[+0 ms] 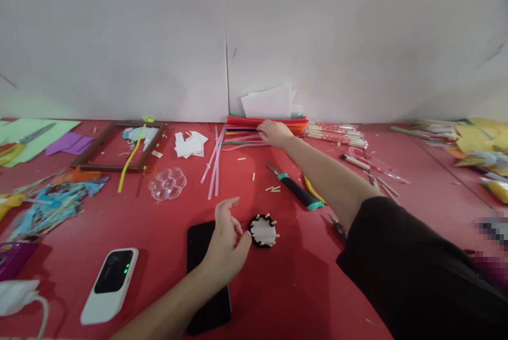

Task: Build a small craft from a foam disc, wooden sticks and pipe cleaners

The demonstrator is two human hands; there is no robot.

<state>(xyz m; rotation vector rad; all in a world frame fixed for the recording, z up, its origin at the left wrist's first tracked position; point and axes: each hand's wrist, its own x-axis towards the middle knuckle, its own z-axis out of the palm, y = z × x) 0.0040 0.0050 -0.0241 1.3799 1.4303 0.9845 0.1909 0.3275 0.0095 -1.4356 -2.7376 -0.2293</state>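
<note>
My left hand point(230, 239) hovers over a black phone point(210, 308), fingers loosely curved and apart, holding nothing. Just right of its thumb lies a small round white disc point(263, 231) with a black rim and several short wooden pegs around it. Stretched to the back, my right hand point(275, 134) has its fingers bent down onto a bundle of coloured pipe cleaners point(240, 122), mostly red and orange. The fingertips are partly hidden among them. Pale pink straws point(214, 171) lie left of the bundle.
A teal-and-black cutter point(296, 189) and small wood bits point(273, 189) lie mid-table. Left are a wooden frame point(113, 167), a clear plastic palette point(169, 184) and a white device point(110, 287). Packaged sticks point(337, 134) lie at the back right, before a white partition point(357, 38).
</note>
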